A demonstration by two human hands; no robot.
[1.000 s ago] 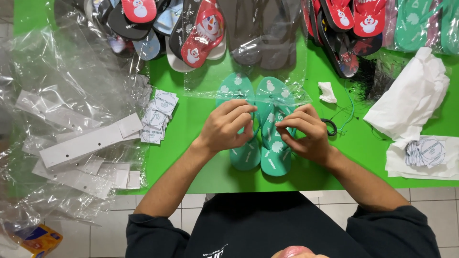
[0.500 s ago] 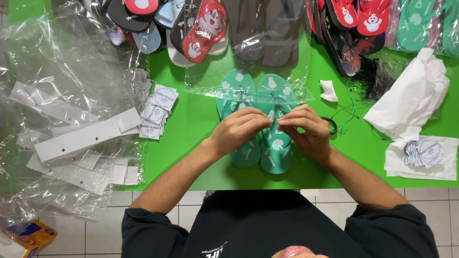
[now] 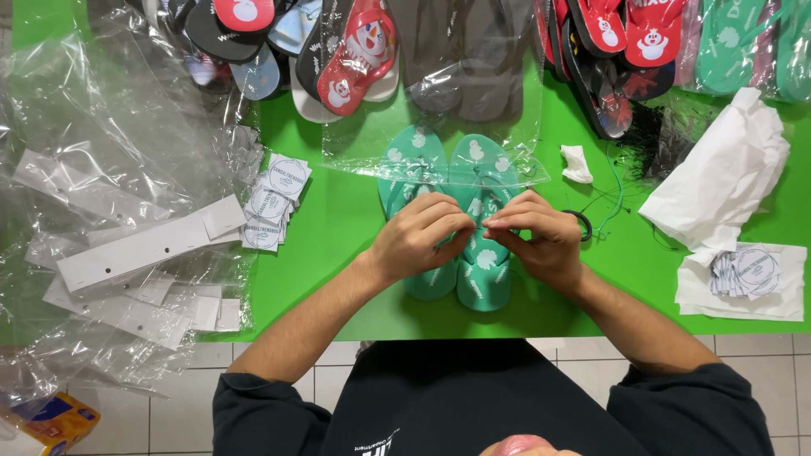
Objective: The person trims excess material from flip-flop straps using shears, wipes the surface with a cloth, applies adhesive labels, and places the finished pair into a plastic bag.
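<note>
The pair of flip-flops [image 3: 460, 253] under the hands is teal green with small white figures. The table [image 3: 338, 228] is bright green. At the far edge lie red flip-flops [image 3: 355, 55] with a white snowman figure, and grey flip-flops [image 3: 473, 59]. Far right are more teal flip-flops [image 3: 735, 42]. The round paper tags [image 3: 270, 203] at the left are white with dark print. The sleeves [image 3: 262, 405] are black.

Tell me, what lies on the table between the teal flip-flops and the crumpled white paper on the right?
In the head view, a small white scrap, a black ring and thin thread lie between the flip-flops and paper.
</note>
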